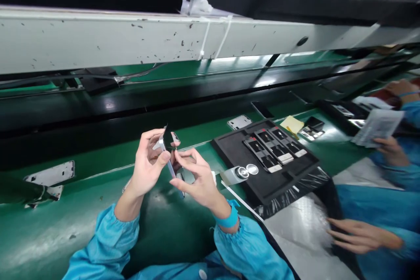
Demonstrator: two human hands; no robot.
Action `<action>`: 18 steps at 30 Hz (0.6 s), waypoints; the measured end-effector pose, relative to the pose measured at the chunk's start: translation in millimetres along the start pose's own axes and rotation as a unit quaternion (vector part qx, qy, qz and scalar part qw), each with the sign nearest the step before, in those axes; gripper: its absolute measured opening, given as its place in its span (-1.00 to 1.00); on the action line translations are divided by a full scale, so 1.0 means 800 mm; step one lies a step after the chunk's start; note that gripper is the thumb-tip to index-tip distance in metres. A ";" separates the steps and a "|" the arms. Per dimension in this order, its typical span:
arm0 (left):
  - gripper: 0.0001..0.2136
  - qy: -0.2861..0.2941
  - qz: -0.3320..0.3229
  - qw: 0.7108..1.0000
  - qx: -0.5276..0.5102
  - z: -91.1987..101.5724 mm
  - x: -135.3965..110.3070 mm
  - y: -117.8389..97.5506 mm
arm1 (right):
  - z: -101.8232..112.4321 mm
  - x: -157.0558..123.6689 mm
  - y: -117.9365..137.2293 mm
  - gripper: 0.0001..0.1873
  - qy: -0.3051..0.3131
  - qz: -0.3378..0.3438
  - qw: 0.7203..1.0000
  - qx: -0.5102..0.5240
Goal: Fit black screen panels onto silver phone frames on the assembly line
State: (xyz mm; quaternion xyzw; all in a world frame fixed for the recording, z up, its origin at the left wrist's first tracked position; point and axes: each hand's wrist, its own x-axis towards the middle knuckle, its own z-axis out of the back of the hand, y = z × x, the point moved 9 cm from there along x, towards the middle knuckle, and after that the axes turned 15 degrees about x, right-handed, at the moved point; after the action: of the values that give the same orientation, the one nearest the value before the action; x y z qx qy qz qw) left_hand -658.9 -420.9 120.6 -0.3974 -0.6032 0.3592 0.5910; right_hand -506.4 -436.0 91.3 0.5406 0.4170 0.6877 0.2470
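In front of me my left hand point(149, 164) is closed around the side of a phone point(169, 140) with a silvery edge. The phone stands tilted on its side, and its dark glossy face is turned to the right. My right hand point(201, 179) pinches the phone's lower right part between thumb and fingers. Whether the glossy face is a separate panel lifted from the frame I cannot tell. Just right of my right hand is a silvery container point(233, 176) with a round flip lid open.
A black tray point(226, 140) carries several phone units point(262, 154). White phone-shaped plates point(54, 173) lie on the green bench point(98, 236). Yellow paper point(293, 124) lies behind the tray. A co-worker's hand point(364, 234) is at right. A white beam point(114, 43) crosses above.
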 end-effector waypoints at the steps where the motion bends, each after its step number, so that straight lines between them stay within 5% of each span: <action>1: -0.51 0.004 -0.005 1.000 0.001 -0.002 0.000 -0.001 | 0.002 -0.002 -0.001 -0.32 -0.005 -0.004 1.000 -0.001; 12: -0.56 -0.022 -0.005 0.999 0.044 -0.007 -0.013 -0.006 | -0.004 -0.008 -0.003 -0.44 -0.024 -0.001 0.998 0.052; 18: -0.41 -0.093 0.120 0.984 -0.096 -0.011 -0.011 0.019 | -0.004 -0.009 0.008 -0.33 -0.040 -0.019 0.997 -0.057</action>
State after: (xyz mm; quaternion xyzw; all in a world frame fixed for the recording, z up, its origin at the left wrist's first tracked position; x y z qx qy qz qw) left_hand -649.1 -422.6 103.3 -0.4867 -0.6353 0.4030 0.4439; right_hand -506.8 -446.2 92.8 0.5448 0.3767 0.6835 0.3068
